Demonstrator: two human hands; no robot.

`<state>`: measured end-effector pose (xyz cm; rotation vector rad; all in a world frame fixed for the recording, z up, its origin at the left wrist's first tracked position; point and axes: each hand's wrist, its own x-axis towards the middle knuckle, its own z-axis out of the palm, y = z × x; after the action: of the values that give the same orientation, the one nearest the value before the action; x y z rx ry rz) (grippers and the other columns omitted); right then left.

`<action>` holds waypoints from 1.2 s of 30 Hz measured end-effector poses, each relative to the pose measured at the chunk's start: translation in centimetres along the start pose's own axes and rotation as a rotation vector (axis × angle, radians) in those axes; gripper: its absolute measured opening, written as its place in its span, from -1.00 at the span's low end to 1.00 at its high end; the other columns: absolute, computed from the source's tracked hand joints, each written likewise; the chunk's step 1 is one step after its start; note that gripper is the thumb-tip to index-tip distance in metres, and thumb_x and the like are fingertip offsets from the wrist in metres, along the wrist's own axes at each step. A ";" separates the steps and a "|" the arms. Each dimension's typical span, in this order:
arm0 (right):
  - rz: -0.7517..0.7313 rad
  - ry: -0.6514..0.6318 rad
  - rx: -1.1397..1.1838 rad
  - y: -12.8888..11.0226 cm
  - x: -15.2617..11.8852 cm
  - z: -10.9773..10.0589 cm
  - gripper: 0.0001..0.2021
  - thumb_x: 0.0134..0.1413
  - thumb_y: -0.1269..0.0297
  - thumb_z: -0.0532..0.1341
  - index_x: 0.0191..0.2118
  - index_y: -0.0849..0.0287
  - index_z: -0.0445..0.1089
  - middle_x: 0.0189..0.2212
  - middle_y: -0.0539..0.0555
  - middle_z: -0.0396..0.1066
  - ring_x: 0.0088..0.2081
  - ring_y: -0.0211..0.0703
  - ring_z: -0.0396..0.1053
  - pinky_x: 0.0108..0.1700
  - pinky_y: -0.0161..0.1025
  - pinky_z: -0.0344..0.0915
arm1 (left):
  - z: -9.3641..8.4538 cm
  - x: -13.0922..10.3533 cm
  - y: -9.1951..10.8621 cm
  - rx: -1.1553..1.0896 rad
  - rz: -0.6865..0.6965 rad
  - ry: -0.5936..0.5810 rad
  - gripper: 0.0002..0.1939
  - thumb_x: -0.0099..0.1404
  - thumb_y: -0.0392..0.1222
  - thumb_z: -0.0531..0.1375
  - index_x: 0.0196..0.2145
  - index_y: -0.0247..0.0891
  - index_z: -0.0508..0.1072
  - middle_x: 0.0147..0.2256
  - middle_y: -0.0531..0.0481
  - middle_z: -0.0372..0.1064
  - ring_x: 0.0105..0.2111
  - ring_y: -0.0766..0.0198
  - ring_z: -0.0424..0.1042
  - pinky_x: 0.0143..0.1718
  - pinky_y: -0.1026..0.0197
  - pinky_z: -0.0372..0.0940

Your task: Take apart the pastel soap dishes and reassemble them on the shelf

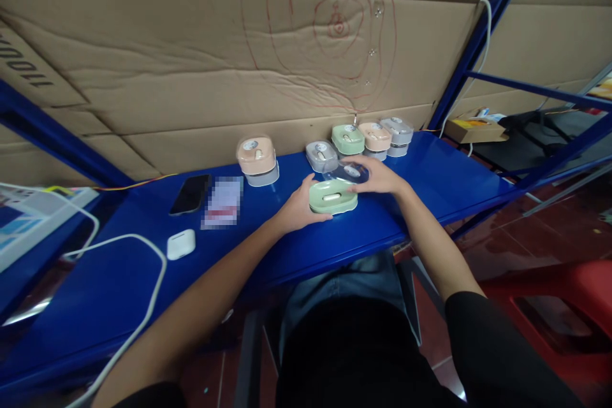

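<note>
Head view is showing the left hand (297, 208) cupping the green container (343, 206) on the blue counter (377, 225), its grip partly open and curving around the left side, with thumb and fingers spreading apart across the wall. The right hand (380, 176) is closing its grip on the edge of the clear lid (340, 172), which is hovering just above the container's far side; whether the two are touching, I cannot tell. A grey container (321, 157) is sitting just behind, and a peach container (257, 157) is standing farther left.

Judging by looks, the container is probably behaving as light, fairly stiff plastic, smooth enough to be sliding if pushed from one side, so its opposite side walls are offering the best hold. The lid is looking thinner and more fragile, perhaps flexing under a hard pinch; its rim is giving the safer hold.
</note>
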<state>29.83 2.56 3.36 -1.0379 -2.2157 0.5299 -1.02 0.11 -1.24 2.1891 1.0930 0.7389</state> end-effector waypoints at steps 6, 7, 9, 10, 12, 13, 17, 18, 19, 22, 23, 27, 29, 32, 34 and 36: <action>-0.257 -0.150 0.058 -1.9 0.7 2.8 -0.15 0.00 -0.11 0.61 0.40 -0.05 0.50 0.34 0.17 0.54 0.34 0.23 0.50 0.42 0.18 0.38 | 0.1 0.2 -0.2 -0.069 -0.033 0.004 0.51 0.00 0.02 0.65 0.65 -0.16 -0.15 0.51 -0.47 0.24 0.49 -0.37 0.32 0.46 -0.37 0.27; -0.269 -0.160 0.057 -2.0 0.8 3.0 -0.16 0.00 -0.10 0.60 0.40 -0.07 0.50 0.34 0.16 0.54 0.33 0.21 0.50 0.42 0.18 0.38 | 0.2 0.2 -0.3 -0.077 -0.027 0.005 0.52 0.00 0.01 0.65 0.66 -0.15 -0.17 0.52 -0.46 0.23 0.49 -0.37 0.31 0.47 -0.38 0.26; -0.275 -0.167 0.060 -2.0 0.8 3.2 -0.18 0.02 -0.08 0.60 0.41 -0.11 0.50 0.34 0.13 0.53 0.33 0.20 0.50 0.42 0.18 0.38 | 0.2 0.3 -0.6 -0.088 -0.009 0.015 0.53 -0.01 0.00 0.66 0.66 -0.13 -0.18 0.52 -0.45 0.23 0.50 -0.36 0.31 0.47 -0.38 0.24; -0.273 -0.168 0.061 -1.9 0.8 3.2 -0.19 0.02 -0.06 0.60 0.41 -0.12 0.50 0.34 0.13 0.53 0.34 0.21 0.50 0.42 0.19 0.38 | 0.2 0.3 -0.6 -0.088 -0.003 0.021 0.53 -0.01 0.00 0.66 0.66 -0.13 -0.17 0.52 -0.44 0.23 0.50 -0.35 0.31 0.47 -0.37 0.24; -0.266 -0.175 0.061 -1.9 0.8 3.2 -0.19 0.03 -0.03 0.59 0.42 -0.14 0.49 0.35 0.13 0.52 0.34 0.21 0.49 0.43 0.19 0.37 | 0.2 0.2 -0.6 -0.083 -0.005 0.022 0.51 -0.02 0.00 0.67 0.65 -0.14 -0.12 0.51 -0.45 0.24 0.48 -0.36 0.33 0.46 -0.37 0.26; -0.261 -0.181 0.056 -2.0 0.8 3.2 -0.18 0.03 -0.03 0.59 0.42 -0.14 0.49 0.35 0.13 0.51 0.34 0.20 0.49 0.43 0.18 0.37 | 0.1 0.2 -0.5 -0.078 -0.012 0.018 0.49 -0.02 0.01 0.67 0.64 -0.15 -0.09 0.51 -0.45 0.25 0.48 -0.36 0.33 0.46 -0.37 0.27; -0.254 -0.204 0.009 -2.3 0.7 3.3 -0.19 0.07 -0.03 0.56 0.44 -0.10 0.48 0.35 0.17 0.48 0.33 0.22 0.48 0.42 0.19 0.38 | -0.2 0.1 -0.2 -0.047 -0.021 -0.001 0.40 0.00 0.04 0.65 0.61 -0.19 0.02 0.52 -0.47 0.20 0.50 -0.37 0.30 0.47 -0.35 0.27; -0.256 -0.208 0.000 -2.5 0.7 3.3 -0.19 0.08 -0.04 0.55 0.45 -0.10 0.47 0.35 0.17 0.48 0.33 0.23 0.47 0.41 0.19 0.38 | -0.3 0.0 -0.1 -0.037 -0.013 -0.001 0.38 0.00 0.04 0.65 0.60 -0.20 0.04 0.53 -0.47 0.20 0.51 -0.37 0.28 0.48 -0.34 0.26; -0.256 -0.211 -0.004 -2.5 0.7 3.3 -0.20 0.09 -0.05 0.55 0.45 -0.11 0.47 0.35 0.16 0.48 0.33 0.23 0.47 0.41 0.20 0.37 | -0.3 0.0 -0.1 -0.027 -0.004 0.000 0.36 0.01 0.04 0.65 0.59 -0.20 0.06 0.53 -0.46 0.20 0.51 -0.37 0.28 0.48 -0.34 0.25; -0.243 -0.222 -0.004 -2.5 0.6 3.2 -0.14 0.07 -0.07 0.57 0.48 -0.15 0.42 0.35 0.15 0.47 0.34 0.24 0.45 0.43 0.21 0.37 | -0.3 0.1 -0.3 0.008 0.025 0.012 0.28 0.01 0.05 0.64 0.55 -0.21 0.15 0.51 -0.45 0.24 0.49 -0.36 0.31 0.48 -0.35 0.25; -0.236 -0.228 -0.004 -2.3 0.5 3.1 -0.09 0.05 -0.09 0.59 0.50 -0.15 0.39 0.35 0.15 0.47 0.35 0.25 0.44 0.43 0.22 0.36 | -0.3 0.2 -0.4 0.021 0.036 0.018 0.25 0.02 0.05 0.64 0.53 -0.21 0.18 0.49 -0.44 0.27 0.47 -0.35 0.34 0.47 -0.35 0.26; -0.189 -0.236 -0.022 -1.1 0.5 2.7 0.07 -0.01 -0.18 0.61 0.57 -0.05 0.29 0.39 0.21 0.44 0.37 0.32 0.42 0.44 0.26 0.35 | -0.3 0.4 -0.8 0.082 0.061 0.083 0.13 0.08 0.02 0.61 0.49 -0.21 0.24 0.46 -0.39 0.33 0.46 -0.31 0.35 0.49 -0.32 0.26; -0.168 -0.222 -0.039 -0.3 0.6 2.7 0.09 -0.02 -0.23 0.61 0.57 -0.02 0.28 0.38 0.23 0.47 0.36 0.33 0.44 0.42 0.26 0.36 | -0.3 0.4 -1.0 0.107 0.051 0.115 0.11 0.10 0.00 0.60 0.48 -0.21 0.24 0.46 -0.38 0.33 0.48 -0.30 0.33 0.50 -0.30 0.24; -0.148 -0.187 -0.079 0.6 0.7 3.0 0.11 -0.04 -0.29 0.60 0.57 -0.01 0.29 0.30 0.23 0.53 0.29 0.35 0.50 0.37 0.30 0.41 | -0.3 0.4 -1.5 0.117 0.029 0.143 0.13 0.11 0.00 0.60 0.51 -0.19 0.20 0.47 -0.36 0.32 0.47 -0.30 0.35 0.49 -0.28 0.27; -0.116 -0.137 -0.125 0.8 0.8 3.3 0.11 -0.06 -0.32 0.60 0.55 -0.01 0.32 0.26 0.24 0.55 0.23 0.38 0.53 0.32 0.33 0.45 | -0.3 0.5 -1.9 0.110 0.018 0.168 0.13 0.16 0.00 0.58 0.53 -0.20 0.14 0.43 -0.37 0.36 0.44 -0.27 0.40 0.46 -0.26 0.32; -0.081 -0.057 -0.169 0.7 0.8 3.5 0.07 -0.06 -0.33 0.58 0.51 0.00 0.37 0.24 0.26 0.55 0.18 0.40 0.55 0.28 0.33 0.48 | -0.3 0.5 -2.2 0.119 0.006 0.191 0.07 0.26 -0.01 0.51 0.54 -0.25 0.10 0.39 -0.41 0.40 0.40 -0.23 0.44 0.44 -0.25 0.35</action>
<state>27.38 3.30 0.74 -1.0243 -2.3748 0.3450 -2.07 1.71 -2.52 2.2566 1.2547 0.9229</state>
